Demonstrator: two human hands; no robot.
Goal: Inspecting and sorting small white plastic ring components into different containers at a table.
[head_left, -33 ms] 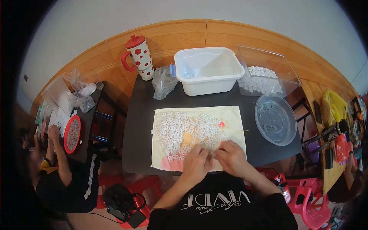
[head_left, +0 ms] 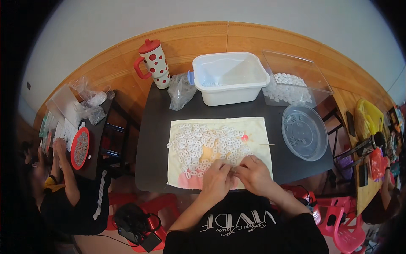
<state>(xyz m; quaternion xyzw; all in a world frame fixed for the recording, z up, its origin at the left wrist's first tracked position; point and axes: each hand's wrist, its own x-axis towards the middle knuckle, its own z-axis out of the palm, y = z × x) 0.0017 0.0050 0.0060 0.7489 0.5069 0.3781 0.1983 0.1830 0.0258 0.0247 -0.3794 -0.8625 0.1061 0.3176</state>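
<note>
My left hand [head_left: 217,180] and my right hand [head_left: 253,172] meet over the front edge of a pale yellow towel [head_left: 258,127]. The fingers of both are pinched together, nearly touching each other. Whatever lies between the fingertips is too small and covered to make out. Spread over the towel, just beyond my hands, are many small white plastic pieces [head_left: 190,146], each an oval with two holes. A thin needle-like stick [head_left: 267,144] lies across the towel's right edge.
Behind the towel stand a white tub [head_left: 230,94], a dotted tumbler [head_left: 155,63] and a plastic bag [head_left: 181,91]. A clear box of white pieces [head_left: 289,89] and a round clear tray [head_left: 311,142] sit right. At left, another person's hands [head_left: 60,148] work by a red bowl [head_left: 74,158].
</note>
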